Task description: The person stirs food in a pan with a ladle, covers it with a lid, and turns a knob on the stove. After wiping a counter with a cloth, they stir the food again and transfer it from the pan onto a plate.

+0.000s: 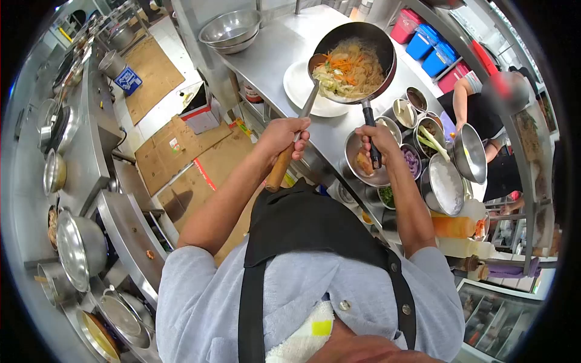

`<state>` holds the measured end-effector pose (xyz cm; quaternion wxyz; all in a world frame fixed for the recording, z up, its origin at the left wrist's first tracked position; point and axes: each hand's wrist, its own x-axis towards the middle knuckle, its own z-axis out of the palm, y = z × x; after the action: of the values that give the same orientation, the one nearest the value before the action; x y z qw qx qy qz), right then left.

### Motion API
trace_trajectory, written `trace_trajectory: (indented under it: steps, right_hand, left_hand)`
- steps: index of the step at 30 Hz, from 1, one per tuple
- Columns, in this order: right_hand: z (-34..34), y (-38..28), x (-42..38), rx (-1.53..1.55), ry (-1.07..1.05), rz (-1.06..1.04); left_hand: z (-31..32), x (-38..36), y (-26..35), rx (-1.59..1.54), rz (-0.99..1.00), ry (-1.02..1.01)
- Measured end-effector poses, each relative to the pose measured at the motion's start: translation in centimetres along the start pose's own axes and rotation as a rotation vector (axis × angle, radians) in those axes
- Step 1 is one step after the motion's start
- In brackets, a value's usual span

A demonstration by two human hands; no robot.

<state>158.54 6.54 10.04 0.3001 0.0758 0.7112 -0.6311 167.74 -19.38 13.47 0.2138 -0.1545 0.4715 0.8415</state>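
My left hand [287, 140] is closed around the long metal shaft of a ladle [309, 104], with its wooden grip jutting out below my fist. The ladle's bowl rests at the near left rim of a dark frying pan [388, 51]. In my right hand [376, 140] is the pan's black handle. Thin translucent noodles [365, 68] with carrot strips and pale cabbage lie in the pan, heaped toward its lower left side. A white plate [295, 89] sits on the steel counter beneath the pan, partly hidden by it.
Metal bowls of ingredients, including chopped purple onion [410, 162], crowd the counter at right. Across it, a person [463, 100] is near a tilted steel bowl [469, 154]. Stacked steel bowls [231, 30] stand at the counter's far left. Stoves with pots [82, 251] line the left.
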Motion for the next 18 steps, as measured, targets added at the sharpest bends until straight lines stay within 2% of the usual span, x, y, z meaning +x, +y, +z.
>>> trace_trajectory:
  steps: [7, 13, 18]
  right_hand:
    - [1.5, -1.0, 1.1, -0.139, 0.126, 0.047]
    - [2.5, -1.4, 0.8, -0.217, 0.198, 0.057]
    - [2.9, -1.6, 0.8, -0.241, 0.246, 0.063]
  left_hand:
    - [-2.6, 1.7, 1.2, 0.206, -0.015, 0.049]
    - [-5.9, 1.7, 1.7, 0.479, 0.091, 0.052]
    - [-11.6, 4.2, -1.9, 1.06, 0.524, 0.168]
